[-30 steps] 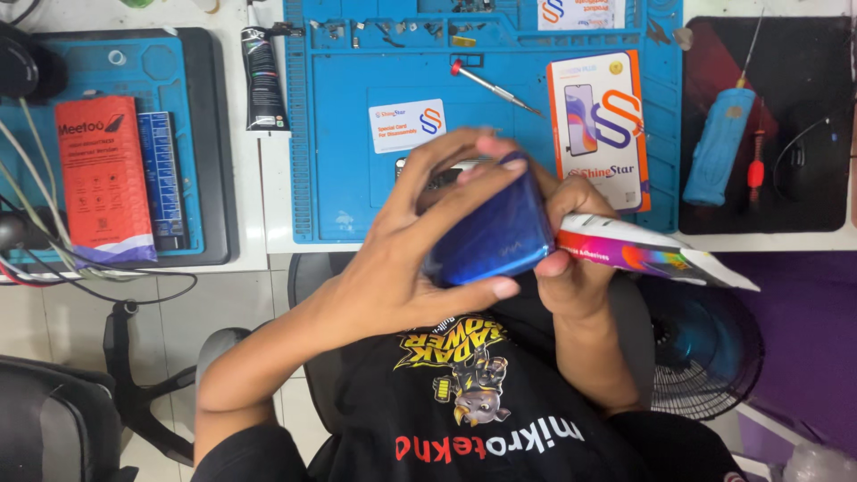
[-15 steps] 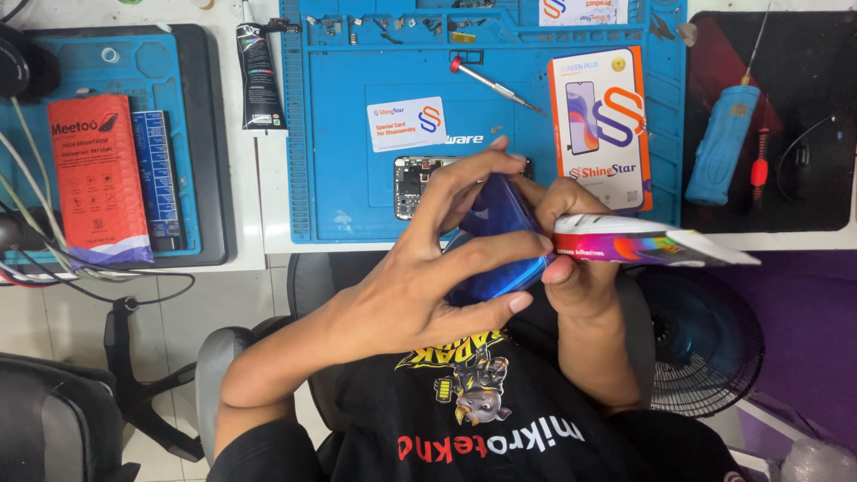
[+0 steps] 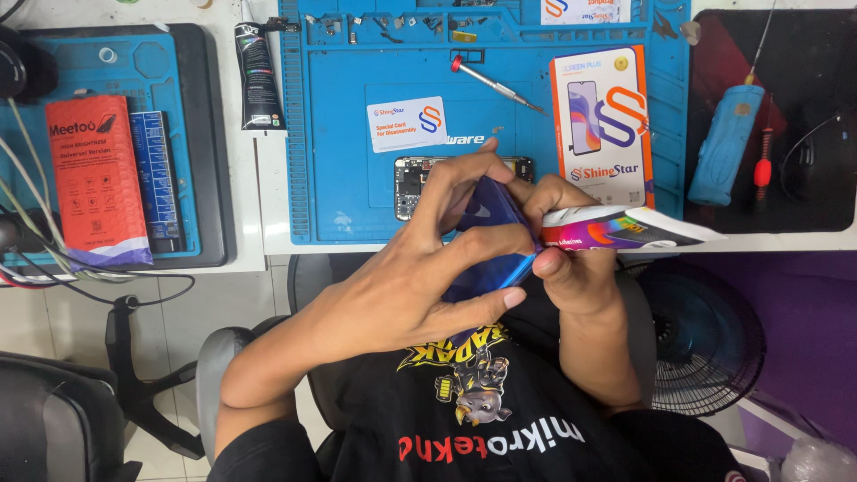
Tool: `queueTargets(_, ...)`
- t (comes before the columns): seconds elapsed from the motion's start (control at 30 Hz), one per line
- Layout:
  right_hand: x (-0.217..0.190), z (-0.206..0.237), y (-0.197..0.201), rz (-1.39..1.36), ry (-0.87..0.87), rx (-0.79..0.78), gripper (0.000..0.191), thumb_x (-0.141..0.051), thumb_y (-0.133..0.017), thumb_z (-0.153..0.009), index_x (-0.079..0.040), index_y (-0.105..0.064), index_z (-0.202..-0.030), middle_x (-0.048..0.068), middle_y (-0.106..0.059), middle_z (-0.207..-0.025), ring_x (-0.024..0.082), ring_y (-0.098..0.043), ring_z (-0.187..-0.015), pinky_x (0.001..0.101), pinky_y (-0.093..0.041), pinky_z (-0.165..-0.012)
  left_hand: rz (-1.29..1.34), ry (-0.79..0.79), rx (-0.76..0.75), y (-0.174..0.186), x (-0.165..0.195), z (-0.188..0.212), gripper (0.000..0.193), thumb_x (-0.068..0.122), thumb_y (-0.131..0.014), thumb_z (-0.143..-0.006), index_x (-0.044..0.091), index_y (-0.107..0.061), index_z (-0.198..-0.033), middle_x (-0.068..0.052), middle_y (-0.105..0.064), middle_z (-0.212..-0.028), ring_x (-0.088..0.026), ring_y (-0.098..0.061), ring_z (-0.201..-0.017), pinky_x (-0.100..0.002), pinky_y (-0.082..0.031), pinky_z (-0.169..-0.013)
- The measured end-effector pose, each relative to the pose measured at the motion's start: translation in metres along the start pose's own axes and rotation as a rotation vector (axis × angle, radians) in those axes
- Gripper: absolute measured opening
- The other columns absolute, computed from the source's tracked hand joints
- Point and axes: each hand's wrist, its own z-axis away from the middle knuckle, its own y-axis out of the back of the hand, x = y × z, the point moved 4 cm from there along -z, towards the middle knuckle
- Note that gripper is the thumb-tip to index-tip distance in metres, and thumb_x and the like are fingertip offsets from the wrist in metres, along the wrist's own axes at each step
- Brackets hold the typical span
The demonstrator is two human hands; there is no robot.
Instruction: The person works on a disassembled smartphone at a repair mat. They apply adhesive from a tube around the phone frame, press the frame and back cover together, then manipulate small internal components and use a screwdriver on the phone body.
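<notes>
- Phone back cover (image 3: 489,234), glossy blue: held up on edge in front of my chest, just below the near edge of the blue work mat (image 3: 339,161), tilted toward the right.
- My left hand (image 3: 420,277) wraps the cover from the left; the thumb lies across its lower face and the fingers arch over its top edge, pressed tight against it.
- My right hand (image 3: 571,259) grips the cover's right edge; the fingertips are closed on it, and 1 fingertip sits at the lower right corner.
- Colourful flat packet (image 3: 625,230), white-tipped: pinned under my right-hand fingers, sticking out to the right past the table edge.
- Opened phone body (image 3: 412,183) with exposed board: lying flat on the mat, just behind my left-hand fingers, partly hidden by them.
- White card (image 3: 406,123) with an orange and blue mark: flat on the mat, beyond the phone body.
- Screwdriver (image 3: 495,85) with a red cap: lying diagonally on the mat, right of the card.
- Screen box (image 3: 600,125), white and orange: flat at the mat's right side, its lower end close to my right hand.
- Black tube (image 3: 258,76): just beside the mat's left edge.
- Red padded envelope (image 3: 94,178): on a 2nd mat, well apart to the left.
- Blue tool (image 3: 725,143): on the black pad at the far right.
</notes>
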Motion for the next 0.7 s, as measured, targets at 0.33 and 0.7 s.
queueTargets(0.33, 0.000, -0.009, -0.005, 0.041, 0.011, -0.059, 0.058, -0.057, -0.076, -0.096, -0.004, -0.054, -0.105, 0.003, -0.061, -0.090, 0.009, -0.059, -0.100, 0.0213, -0.045, -0.090, -0.138, 0.026, -0.053, 0.010, 0.002, -0.005, 0.041, 0.029, -0.079, -0.101, 0.013, -0.058, -0.132, -0.018, -0.035, -0.145, -0.037, -0.053, -0.134, -0.046, -0.049, -0.112)
queueTargets(0.7, -0.009, -0.026, 0.021, -0.254, 0.110, 0.276, 0.054, -0.053, -0.051, -0.117, 0.001, -0.058, -0.116, 0.010, -0.058, -0.110, 0.011, -0.053, -0.085, 0.0244, -0.045, -0.071, -0.280, 0.043, 0.087, 0.027, -0.001, -0.012, 0.048, 0.023, -0.080, -0.097, 0.010, -0.047, -0.128, -0.018, -0.043, -0.143, -0.035, -0.057, -0.115, -0.043, -0.055, -0.091)
